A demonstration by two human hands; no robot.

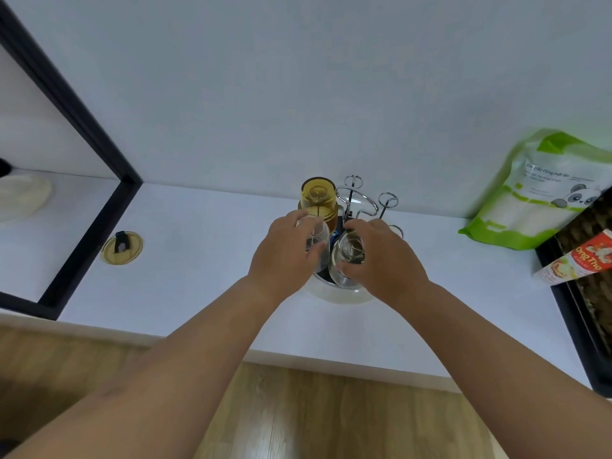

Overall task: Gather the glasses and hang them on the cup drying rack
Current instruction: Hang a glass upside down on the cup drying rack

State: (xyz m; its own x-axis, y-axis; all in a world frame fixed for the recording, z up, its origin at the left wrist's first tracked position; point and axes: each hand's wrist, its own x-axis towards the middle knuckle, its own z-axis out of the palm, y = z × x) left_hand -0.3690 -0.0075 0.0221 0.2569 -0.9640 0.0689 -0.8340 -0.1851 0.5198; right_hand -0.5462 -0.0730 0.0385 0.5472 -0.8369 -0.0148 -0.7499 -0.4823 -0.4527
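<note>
Both hands are over the cup drying rack [359, 207], each wrapped around a clear glass. The left hand [284, 256] curls its fingers around one clear glass [316, 238], thumb on the near side, and covers most of it. The right hand [385, 260] grips the other clear glass [347, 256], bottom facing up; can't really tell whether either one is seated on a prong yet. Just beyond the left hand's fingertips an amber cup [318, 197] hangs upside down on the rack. The rack's round white base [341, 297] peeks out under both wrists, mostly hidden. Bare chrome loops stick up past the right hand.
</note>
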